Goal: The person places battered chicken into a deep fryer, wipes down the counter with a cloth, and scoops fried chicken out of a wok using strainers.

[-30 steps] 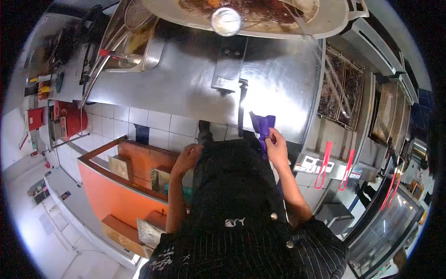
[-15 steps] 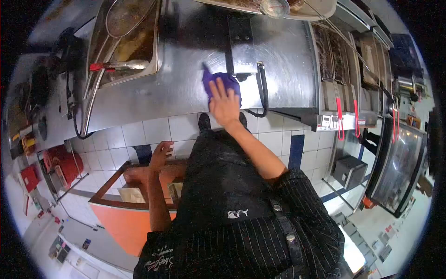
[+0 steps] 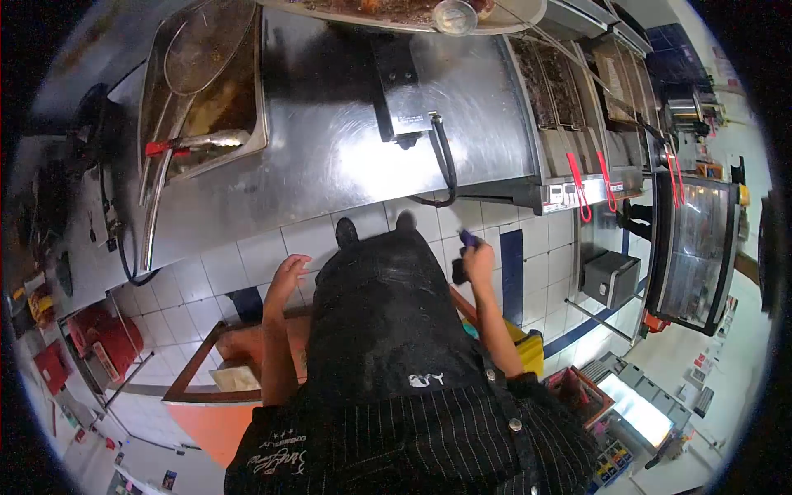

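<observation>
In my right hand [image 3: 480, 268] is the bunched purple cloth [image 3: 469, 238], held off the counter above the floor to the right of my apron. A dark part hangs below the fingers and is hard to make out. My left hand [image 3: 289, 276] hangs over the floor on the left, fingers loosely apart, with nothing in it. Before me is the metal counter [image 3: 322, 173], its surface shiny under the light.
At the counter's left is a tray [image 3: 262, 136] holding a strainer [image 3: 206, 49] and red-handled tongs [image 3: 198, 143]. A black cable [image 3: 446, 165] loops over the front edge. Fryer baskets with red handles [image 3: 582, 190] stand to the right. An orange-fronted unit [image 3: 210, 425] is behind my left arm.
My right hand has lifted the purple cloth off the counter and drawn it back and right, bunching it. My left hand stays low on the left. The view has shifted right.
</observation>
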`<state>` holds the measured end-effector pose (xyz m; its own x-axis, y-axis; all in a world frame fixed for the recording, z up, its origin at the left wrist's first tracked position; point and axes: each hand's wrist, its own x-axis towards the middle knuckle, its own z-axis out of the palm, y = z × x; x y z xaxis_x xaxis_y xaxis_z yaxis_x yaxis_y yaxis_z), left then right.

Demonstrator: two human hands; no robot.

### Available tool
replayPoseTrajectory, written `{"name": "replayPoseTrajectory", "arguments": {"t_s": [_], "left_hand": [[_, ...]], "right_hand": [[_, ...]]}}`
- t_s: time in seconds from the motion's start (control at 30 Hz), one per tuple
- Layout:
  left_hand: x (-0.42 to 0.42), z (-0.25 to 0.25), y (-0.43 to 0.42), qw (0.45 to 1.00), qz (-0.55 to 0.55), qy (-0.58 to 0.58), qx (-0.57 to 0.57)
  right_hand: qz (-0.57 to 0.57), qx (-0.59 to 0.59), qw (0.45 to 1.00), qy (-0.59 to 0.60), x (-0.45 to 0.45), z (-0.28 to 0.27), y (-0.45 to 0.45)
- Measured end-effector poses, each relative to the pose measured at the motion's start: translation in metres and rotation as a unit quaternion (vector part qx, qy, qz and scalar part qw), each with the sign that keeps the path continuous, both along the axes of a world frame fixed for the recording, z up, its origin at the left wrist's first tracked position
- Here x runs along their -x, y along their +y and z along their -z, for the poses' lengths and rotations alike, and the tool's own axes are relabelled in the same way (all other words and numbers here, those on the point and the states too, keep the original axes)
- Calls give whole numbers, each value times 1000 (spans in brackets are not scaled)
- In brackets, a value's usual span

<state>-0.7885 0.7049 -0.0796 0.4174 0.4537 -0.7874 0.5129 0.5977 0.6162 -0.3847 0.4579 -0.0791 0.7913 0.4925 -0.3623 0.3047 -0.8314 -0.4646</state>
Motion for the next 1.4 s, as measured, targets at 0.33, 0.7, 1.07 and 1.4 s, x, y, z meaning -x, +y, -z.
{"name": "replayPoseTrajectory", "arguments": {"t_s": [0.33, 0.7, 1.07, 1.4], "left_hand": [[-29, -9, 17, 999, 5, -22, -27], [-71, 10, -42, 992, -118, 12, 42], [-98, 33, -85, 981, -173, 35, 82], [-103, 23, -132, 953, -262, 77, 133]], "right_hand": [[-212, -428, 858, -191, -39, -139, 235], [-410, -192, 883, -123, -66, -101, 231], [-182, -349, 918, -39, -140, -59, 164], [-334, -236, 892, -190, -242, -17, 360]]}}
